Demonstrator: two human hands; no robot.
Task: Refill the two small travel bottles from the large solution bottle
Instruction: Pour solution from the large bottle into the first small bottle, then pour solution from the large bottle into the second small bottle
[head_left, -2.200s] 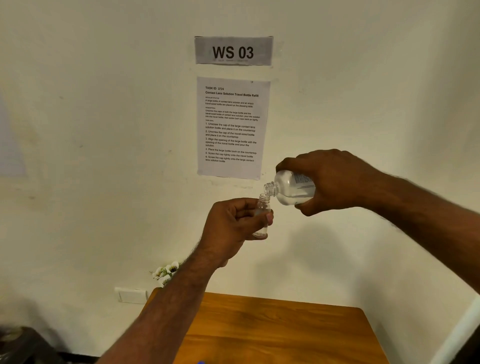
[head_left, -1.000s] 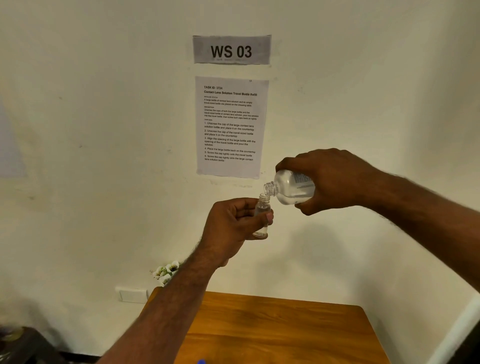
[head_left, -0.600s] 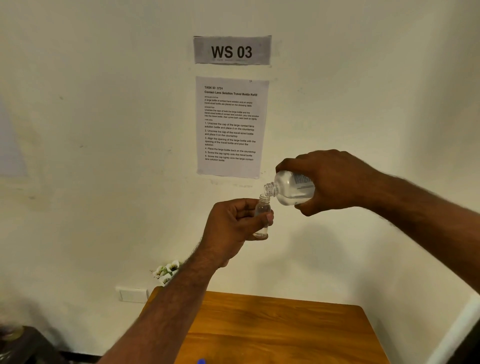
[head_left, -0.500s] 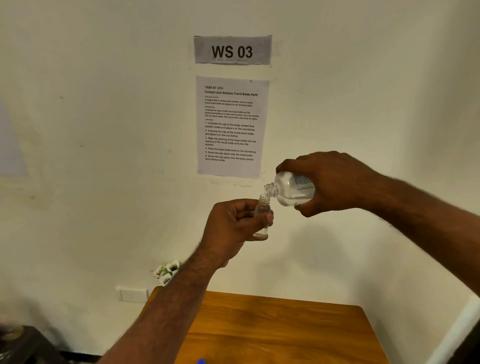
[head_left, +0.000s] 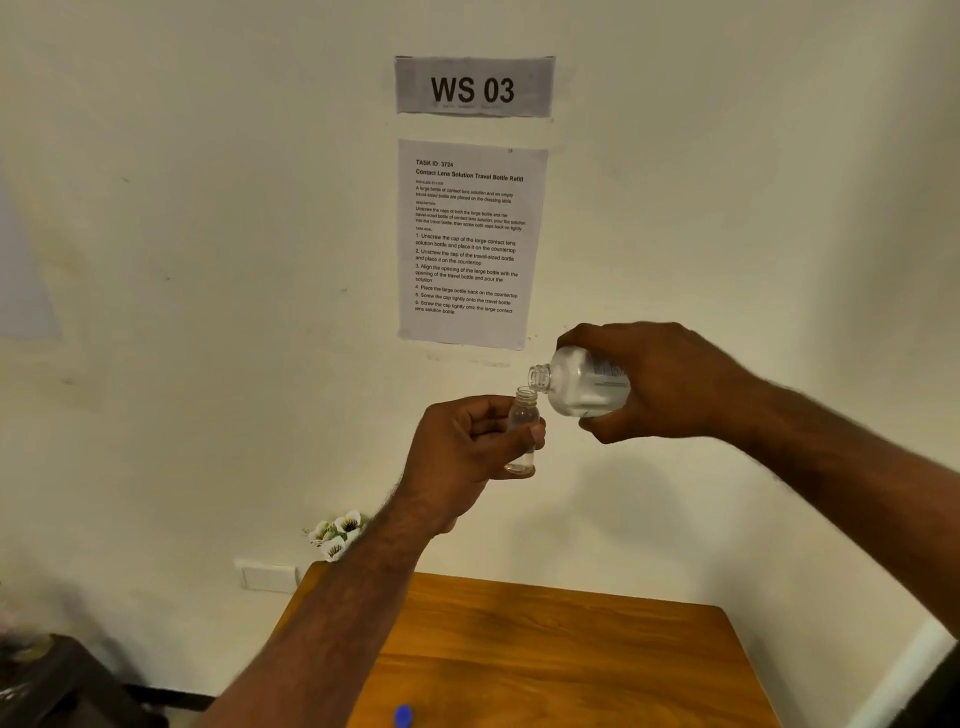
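Note:
High above the table, my left hand grips a small clear travel bottle, upright and uncapped, with a little liquid at its bottom. My right hand holds the large clear solution bottle tipped on its side, its open neck just over the small bottle's mouth. A second travel bottle is not in view. A blue cap lies on the table at the bottom edge of the frame.
A wooden table stands below against a white wall with a "WS 03" sign and a task sheet. Small white flowers and a wall socket sit left of the table. Dark furniture fills the lower left corner.
Both hands and bottles hold nearly the same pose throughout; the large bottle stays tipped over the small one.

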